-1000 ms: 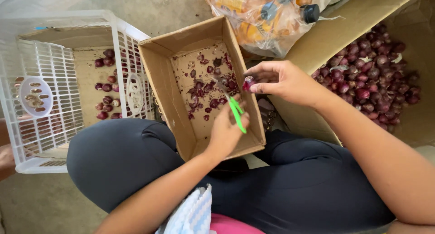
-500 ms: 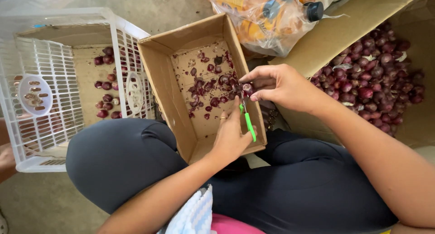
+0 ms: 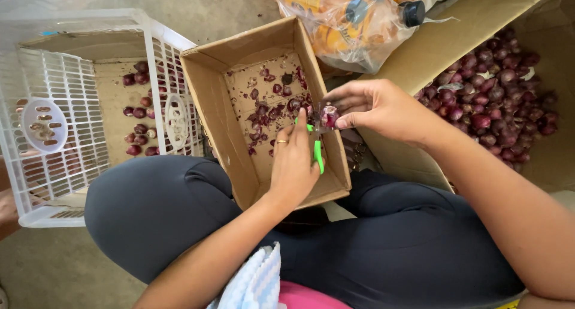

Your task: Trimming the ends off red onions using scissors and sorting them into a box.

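Moved: green-handled scissors now swinging upright under small red shallot | right hand pinching shallot at 12 o'clock | left hand clamping scissors so trimmings are falling into brown cardboard box.

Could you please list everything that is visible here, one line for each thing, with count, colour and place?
box: one, brown cardboard, centre on the lap, purple peels inside
scissors: one, green handle, over the box
shallot: one, purple, at the blade
crate: one, white plastic, left, a few shallots inside on cardboard
large box: one, brown, right
shallot pile: many, purple, in the large box
bag: one, clear plastic, top, bottles inside
cloth: one, pale blue, bottom
left hand: ring on a finger, holds the scissors
right hand: pinches the shallot
legs: dark trousers, crossed under the box
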